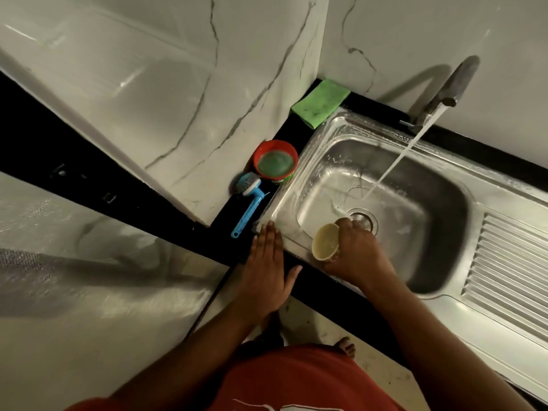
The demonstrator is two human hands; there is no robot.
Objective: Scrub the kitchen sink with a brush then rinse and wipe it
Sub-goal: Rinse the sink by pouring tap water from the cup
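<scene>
The steel sink (439, 185) is wet, and water runs from the tap (450, 87) into the basin near the drain (363, 218). My right hand (353, 253) grips a small cream cup (325, 242) tipped on its side over the basin's near left corner. My left hand (267, 268) rests flat, fingers straight, on the sink's front left rim and the black counter edge. A blue scrub brush (248, 203) lies on the counter left of the sink, untouched. A folded green cloth (320, 102) sits at the sink's far left corner.
A red tub (275, 162) of green soap stands beside the brush head. White marble walls close in behind and to the left. The ribbed drainboard (510, 271) extends to the right. My red shirt and a bare foot show below.
</scene>
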